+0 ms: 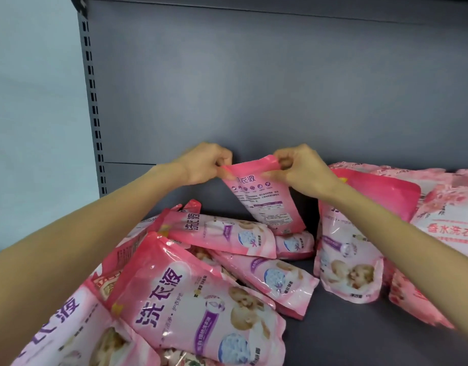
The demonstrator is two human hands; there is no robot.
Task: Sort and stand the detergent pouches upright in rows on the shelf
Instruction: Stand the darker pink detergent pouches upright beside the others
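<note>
By the back panel (254, 88), left hand (206, 165) and right hand (299, 170) pinched a detergent pouch (264, 199).
Floppy, slick-looking; top-seam corners seemed the firmest hold.

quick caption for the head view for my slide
Left hand and right hand pinch the top corners of a pink detergent pouch amid fallen pouches on the grey shelf.

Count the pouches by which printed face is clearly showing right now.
Puppy-print fronts: 6
Blossom-print fronts: 2
Text-panel backs: 2, one being the held pouch, pinched by left hand and right hand
Total: 10; others are too covered to class
</note>
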